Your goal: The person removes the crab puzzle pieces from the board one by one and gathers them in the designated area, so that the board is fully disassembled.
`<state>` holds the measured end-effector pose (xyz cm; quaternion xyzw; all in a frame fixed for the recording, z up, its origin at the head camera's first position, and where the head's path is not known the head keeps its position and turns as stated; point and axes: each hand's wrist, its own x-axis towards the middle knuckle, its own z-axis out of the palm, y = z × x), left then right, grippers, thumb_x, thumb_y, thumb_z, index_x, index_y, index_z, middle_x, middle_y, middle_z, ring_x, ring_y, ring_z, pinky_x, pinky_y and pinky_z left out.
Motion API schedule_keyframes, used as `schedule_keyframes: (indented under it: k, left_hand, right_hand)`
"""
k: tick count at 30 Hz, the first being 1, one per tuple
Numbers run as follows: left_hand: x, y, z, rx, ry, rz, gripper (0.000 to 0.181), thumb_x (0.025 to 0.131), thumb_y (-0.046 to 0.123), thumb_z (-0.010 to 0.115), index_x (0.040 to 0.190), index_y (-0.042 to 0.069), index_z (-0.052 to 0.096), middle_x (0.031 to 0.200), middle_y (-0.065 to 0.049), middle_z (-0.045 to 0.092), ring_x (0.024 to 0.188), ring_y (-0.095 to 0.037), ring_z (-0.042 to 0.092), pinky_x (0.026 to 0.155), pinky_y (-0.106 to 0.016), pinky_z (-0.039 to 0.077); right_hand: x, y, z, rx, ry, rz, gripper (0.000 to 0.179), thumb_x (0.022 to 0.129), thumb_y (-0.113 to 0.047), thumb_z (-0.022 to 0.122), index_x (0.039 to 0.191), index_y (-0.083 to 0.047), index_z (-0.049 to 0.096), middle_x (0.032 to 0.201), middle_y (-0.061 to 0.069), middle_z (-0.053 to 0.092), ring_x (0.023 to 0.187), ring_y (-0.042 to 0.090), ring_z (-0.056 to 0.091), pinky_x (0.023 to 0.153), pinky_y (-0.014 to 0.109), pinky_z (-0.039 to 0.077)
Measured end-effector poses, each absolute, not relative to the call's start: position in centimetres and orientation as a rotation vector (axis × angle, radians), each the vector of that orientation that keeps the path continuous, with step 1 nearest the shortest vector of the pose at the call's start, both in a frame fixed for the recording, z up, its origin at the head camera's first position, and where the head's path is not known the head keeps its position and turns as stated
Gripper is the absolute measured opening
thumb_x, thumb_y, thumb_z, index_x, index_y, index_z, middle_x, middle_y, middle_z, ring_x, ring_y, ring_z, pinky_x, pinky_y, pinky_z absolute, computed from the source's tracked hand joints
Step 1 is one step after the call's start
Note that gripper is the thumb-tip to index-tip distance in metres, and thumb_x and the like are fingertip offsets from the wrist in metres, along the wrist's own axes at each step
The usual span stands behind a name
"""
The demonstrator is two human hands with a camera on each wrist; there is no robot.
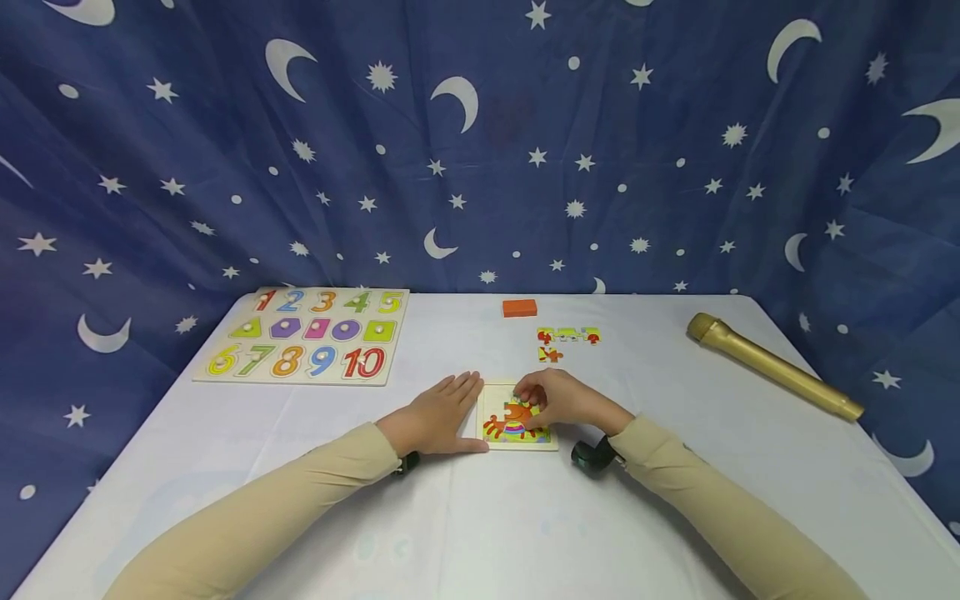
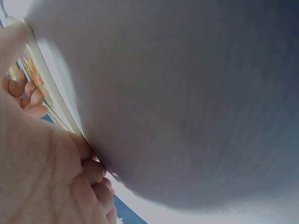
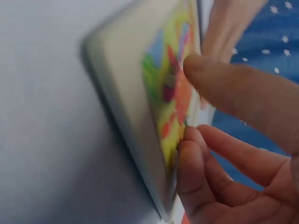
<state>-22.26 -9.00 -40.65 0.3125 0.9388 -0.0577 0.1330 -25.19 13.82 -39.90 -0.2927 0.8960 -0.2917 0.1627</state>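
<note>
A small square puzzle board (image 1: pixel 517 446) with an orange crab picture (image 1: pixel 515 427) lies on the table. My left hand (image 1: pixel 442 414) rests flat at its left edge, fingers stretched forward and thumb at the near corner. Over the upper part of the picture my right hand (image 1: pixel 558 398) curls its fingers and thumb around a small puzzle piece (image 1: pixel 517 399), mostly hidden by the fingers. In the right wrist view the thumb (image 3: pixel 196 70) lies over the orange part, and the bent fingers (image 3: pixel 191 163) meet the picture's edge.
Beyond the right hand lie a row of loose puzzle pieces (image 1: pixel 568 335) and another piece (image 1: pixel 551 355). An orange block (image 1: pixel 519 308) sits at the back. A number and shape board (image 1: pixel 300 337) is at left, a gold microphone (image 1: pixel 776 367) at right.
</note>
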Motion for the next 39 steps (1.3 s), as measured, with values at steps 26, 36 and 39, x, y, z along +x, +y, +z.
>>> schedule_keyframes:
  k: [26,36,39]
  left_hand:
    - [-22.27,-8.99,-40.53,0.919,2.731,-0.183,0.099,0.084,0.073,0.041,0.151,0.004,0.016,0.158,-0.010,0.017,0.147,-0.023,0.016,0.120,-0.037,0.017]
    - [-22.12,-8.99,-40.46,0.927,2.738,-0.197,0.099,0.084,0.072,0.041,0.150,0.004,0.016,0.158,-0.010,0.017,0.147,-0.023,0.016,0.120,-0.037,0.018]
    - [-22.12,-8.99,-40.55,0.926,2.737,-0.196,0.099,0.084,0.072,0.041,0.150,0.004,0.015,0.158,-0.011,0.016,0.147,-0.023,0.016,0.120,-0.037,0.017]
  right_hand:
    - [-25.37,13.57,-40.05,-0.961,2.591,-0.832,0.040,0.071,-0.010,0.082,0.107,-0.005,0.066,0.083,0.003,0.061,0.072,0.010,0.052,0.060,0.016,0.047]
    - [-25.13,13.78,-40.04,-0.951,2.603,-0.917,0.043,0.070,-0.006,0.081,0.109,0.001,0.064,0.081,0.005,0.061,0.067,0.007,0.053,0.061,0.015,0.050]
    - [-25.09,14.33,-40.10,-0.894,2.607,-0.967,0.041,0.071,-0.008,0.081,0.108,0.000,0.065,0.082,0.005,0.062,0.069,0.008,0.055,0.063,0.017,0.051]
